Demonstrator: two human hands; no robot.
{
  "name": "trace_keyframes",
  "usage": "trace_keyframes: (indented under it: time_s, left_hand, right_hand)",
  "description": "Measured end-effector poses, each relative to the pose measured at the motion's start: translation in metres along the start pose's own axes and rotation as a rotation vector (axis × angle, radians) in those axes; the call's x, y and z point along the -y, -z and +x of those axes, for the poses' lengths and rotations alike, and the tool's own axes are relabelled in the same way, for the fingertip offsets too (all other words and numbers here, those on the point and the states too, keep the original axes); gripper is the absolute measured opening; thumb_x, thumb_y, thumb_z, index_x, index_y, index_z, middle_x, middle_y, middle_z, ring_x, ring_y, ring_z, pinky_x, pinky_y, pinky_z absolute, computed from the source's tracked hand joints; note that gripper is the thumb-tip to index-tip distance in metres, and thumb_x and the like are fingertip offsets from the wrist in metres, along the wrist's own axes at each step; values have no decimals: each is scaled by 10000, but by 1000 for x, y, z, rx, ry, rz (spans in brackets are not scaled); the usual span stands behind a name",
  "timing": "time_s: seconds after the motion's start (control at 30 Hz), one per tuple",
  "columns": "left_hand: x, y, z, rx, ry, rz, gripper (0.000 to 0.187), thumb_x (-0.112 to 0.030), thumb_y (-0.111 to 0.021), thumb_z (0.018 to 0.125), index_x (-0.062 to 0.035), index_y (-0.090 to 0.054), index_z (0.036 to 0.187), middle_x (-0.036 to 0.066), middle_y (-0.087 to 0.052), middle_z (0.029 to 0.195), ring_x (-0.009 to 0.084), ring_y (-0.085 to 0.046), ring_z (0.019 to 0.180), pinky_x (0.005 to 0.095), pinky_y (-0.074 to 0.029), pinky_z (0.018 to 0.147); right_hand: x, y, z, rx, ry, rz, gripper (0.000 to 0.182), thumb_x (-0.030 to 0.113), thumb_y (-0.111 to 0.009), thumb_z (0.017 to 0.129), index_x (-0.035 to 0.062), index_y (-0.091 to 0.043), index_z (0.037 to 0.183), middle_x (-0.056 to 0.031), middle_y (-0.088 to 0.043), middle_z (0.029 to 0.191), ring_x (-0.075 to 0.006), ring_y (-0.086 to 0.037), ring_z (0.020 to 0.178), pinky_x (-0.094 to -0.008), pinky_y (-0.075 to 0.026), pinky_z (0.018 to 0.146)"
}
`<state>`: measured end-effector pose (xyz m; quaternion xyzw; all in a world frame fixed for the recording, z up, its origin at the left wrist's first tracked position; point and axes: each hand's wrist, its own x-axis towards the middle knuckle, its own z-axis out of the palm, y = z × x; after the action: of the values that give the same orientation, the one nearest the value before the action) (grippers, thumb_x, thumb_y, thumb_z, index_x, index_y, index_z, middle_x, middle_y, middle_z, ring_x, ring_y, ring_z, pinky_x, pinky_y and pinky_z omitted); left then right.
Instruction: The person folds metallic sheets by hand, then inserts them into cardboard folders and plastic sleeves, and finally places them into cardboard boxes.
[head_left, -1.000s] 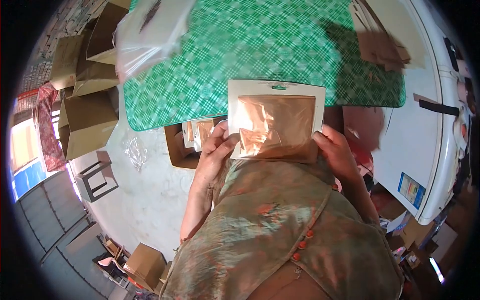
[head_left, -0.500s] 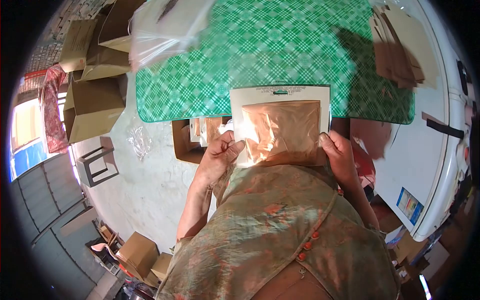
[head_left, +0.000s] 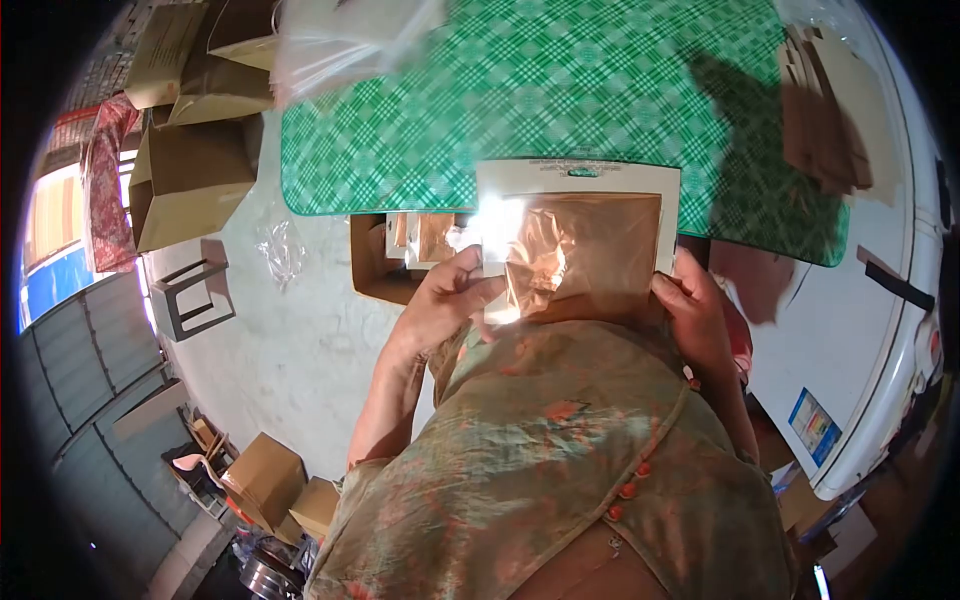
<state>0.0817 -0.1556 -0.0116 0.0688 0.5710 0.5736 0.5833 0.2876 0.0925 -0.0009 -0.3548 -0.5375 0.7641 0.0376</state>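
A flat package (head_left: pixel 600 250) with a white border, a slot at its top and a shiny copper-brown middle is held up in front of my body, at the table's near edge. My left hand (head_left: pixel 450 300) grips its left side, thumb on the front. The right side is pinched by my right hand (head_left: pixel 692 300) near the lower corner. Bright glare covers the package's left part. Behind my left hand, an open cardboard box (head_left: pixel 372 262) holds similar white-bordered packages.
A green checked cloth (head_left: pixel 400 150) covers the table. Clear plastic bags (head_left: pixel 345 45) lie at its far left, brown cardboard pieces (head_left: pixel 822 110) at its right. Open cartons (head_left: pixel 195 180) stand at the left. A grey frame (head_left: pixel 192 300) and crumpled plastic (head_left: pixel 283 252) are on the floor.
The view has shifted and turned slightly. The package, still in both hands, appears a little farther right and tilts differently, with stronger glare on its left.
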Motion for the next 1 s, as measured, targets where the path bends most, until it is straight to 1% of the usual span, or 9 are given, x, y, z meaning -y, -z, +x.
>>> trace_keyframes:
  time_s: [0.13, 0.23, 0.33, 0.53, 0.63, 0.73, 0.87, 0.93, 1.0]
  left_hand:
    - [-4, -5, 0, -37, 42, 45, 269, -73, -592, 1055, 22, -603, 1306, 12, -685, 1017, 98, -671, 840, 293, -646, 662]
    - [-9, -8, -1, -50, 40, 45, 252, -82, -590, 1058, 31, -632, 1279, 23, -691, 1046, 102, -681, 878, 303, -658, 713]
    - [-1, -1, 1, -20, 7, 28, 298, -86, -614, 1045, 47, -638, 1310, 30, -687, 1195, 118, -697, 959, 308, -675, 709]
    - [-7, -4, 2, -39, 62, 89, 323, -180, -605, 1068, 51, -648, 1290, 45, -713, 1120, 126, -716, 872, 278, -644, 632]
    - [-23, -8, -3, -57, 196, 50, 330, -218, -610, 1070, 46, -655, 1262, 43, -701, 1055, 117, -690, 767, 263, -615, 584]
    - [-22, -10, 0, -72, 103, 40, 353, -234, -639, 1055, 40, -640, 1277, 37, -667, 1033, 116, -660, 797, 282, -615, 586]
    - [-15, -15, 0, -64, -45, -48, 425, -225, -695, 1019, 32, -594, 1342, 42, -633, 1087, 131, -635, 893, 320, -630, 632]
    - [-16, -11, 0, 3, -51, -87, 494, -184, -731, 990, 27, -550, 1398, 58, -637, 1160, 144, -639, 974, 345, -642, 679]
    - [-17, -12, -5, 13, -59, -131, 605, -110, -769, 944, 17, -486, 1462, 69, -631, 1230, 162, -648, 1019, 359, -640, 753]
  right_hand:
    - [-16, 16, 7, 44, -50, -67, 243, 116, -543, 1042, -19, -625, 1228, -4, -678, 1060, -40, -574, 945, -239, -469, 836]
    - [-10, 13, 6, 32, -28, -86, 211, 129, -551, 1045, -18, -630, 1174, 15, -655, 1026, -19, -541, 909, -220, -449, 791]
    - [4, -4, 6, -40, -26, -5, 178, 141, -575, 1037, -11, -645, 1098, 44, -611, 934, -10, -491, 846, -213, -414, 724]
    - [-17, 12, 13, -60, 49, -190, 164, 141, -583, 1030, 4, -637, 956, 73, -545, 829, -5, -448, 775, -207, -370, 654]
    - [-11, 7, 13, -70, 109, -267, 173, 131, -575, 1032, 6, -620, 922, 78, -519, 815, -4, -431, 771, -202, -351, 640]
    - [-13, 7, 18, -34, 109, -237, 180, 128, -565, 1039, -4, -617, 928, 73, -531, 838, -6, -438, 788, -208, -359, 652]
    - [3, 1, 13, -9, -6, -148, 142, 102, -558, 1027, -10, -642, 1051, 24, -594, 948, -33, -490, 906, -233, -418, 785]
    - [-6, 19, 13, 78, 87, -415, 200, 96, -530, 1036, -5, -632, 1175, -26, -632, 1098, -70, -551, 976, -249, -454, 845]
    - [-7, 23, 9, 113, 56, -331, 286, 83, -538, 1017, 5, -596, 1286, -56, -646, 1194, -96, -577, 1025, -261, -463, 890]
